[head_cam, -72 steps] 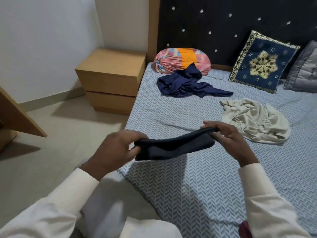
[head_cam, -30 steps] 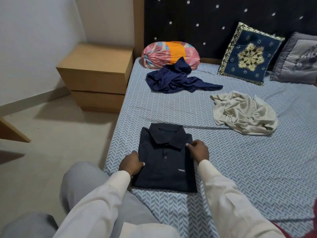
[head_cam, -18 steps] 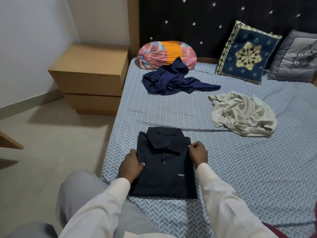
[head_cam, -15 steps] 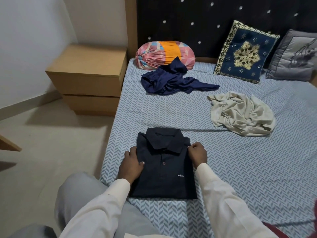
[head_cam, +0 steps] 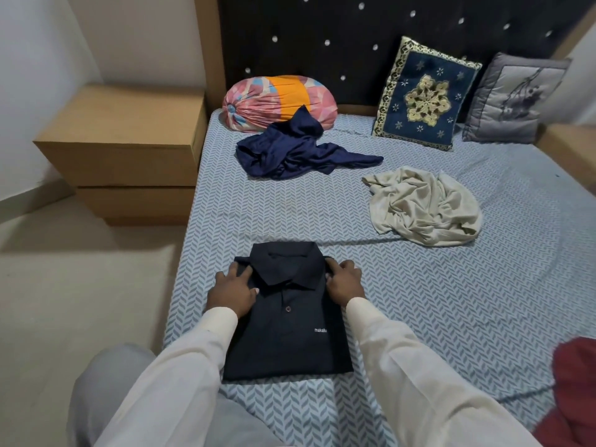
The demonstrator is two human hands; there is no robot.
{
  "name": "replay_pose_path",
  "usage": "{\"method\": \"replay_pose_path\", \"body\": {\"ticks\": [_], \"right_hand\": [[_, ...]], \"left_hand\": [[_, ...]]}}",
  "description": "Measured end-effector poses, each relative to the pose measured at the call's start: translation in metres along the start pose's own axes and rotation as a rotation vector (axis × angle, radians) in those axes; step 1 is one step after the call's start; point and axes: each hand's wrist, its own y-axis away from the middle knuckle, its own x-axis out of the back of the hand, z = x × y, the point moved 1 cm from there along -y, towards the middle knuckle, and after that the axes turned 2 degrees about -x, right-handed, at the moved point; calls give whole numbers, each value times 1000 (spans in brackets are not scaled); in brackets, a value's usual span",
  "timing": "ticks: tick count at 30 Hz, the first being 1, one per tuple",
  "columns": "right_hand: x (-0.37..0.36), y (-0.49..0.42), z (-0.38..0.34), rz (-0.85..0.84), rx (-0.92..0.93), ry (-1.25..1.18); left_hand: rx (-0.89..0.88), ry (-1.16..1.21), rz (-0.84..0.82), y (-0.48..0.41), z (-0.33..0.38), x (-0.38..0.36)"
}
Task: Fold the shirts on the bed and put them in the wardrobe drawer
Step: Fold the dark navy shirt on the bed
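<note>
A dark navy polo shirt [head_cam: 290, 333] lies folded into a neat rectangle near the bed's front left edge, collar up. My left hand [head_cam: 233, 290] rests flat on its left shoulder with fingers spread. My right hand [head_cam: 344, 280] presses on its right shoulder beside the collar. A crumpled navy shirt [head_cam: 296, 150] lies farther up the bed. A crumpled cream shirt [head_cam: 422, 208] lies to the right of the middle. A red garment [head_cam: 574, 391] shows at the lower right edge.
The bed [head_cam: 451, 301] has a blue herringbone sheet. A colourful bolster [head_cam: 277, 100], a blue embroidered cushion [head_cam: 422, 95] and a grey cushion [head_cam: 512, 98] lean at the dark headboard. A wooden bedside cabinet [head_cam: 125, 150] stands left of the bed on the beige floor.
The folded polo was held in the air and now lies on the bed. Both hands have slid up its sides to the shoulders by the collar.
</note>
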Motion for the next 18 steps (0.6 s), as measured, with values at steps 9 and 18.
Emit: {"method": "replay_pose_path", "body": {"ticks": [9, 18], "right_hand": [[-2, 51, 14, -194, -117, -150], [-27, 142, 35, -181, -127, -324]], "left_hand": [[247, 253, 62, 38, -4, -32], [193, 438, -323, 69, -31, -58]]}}
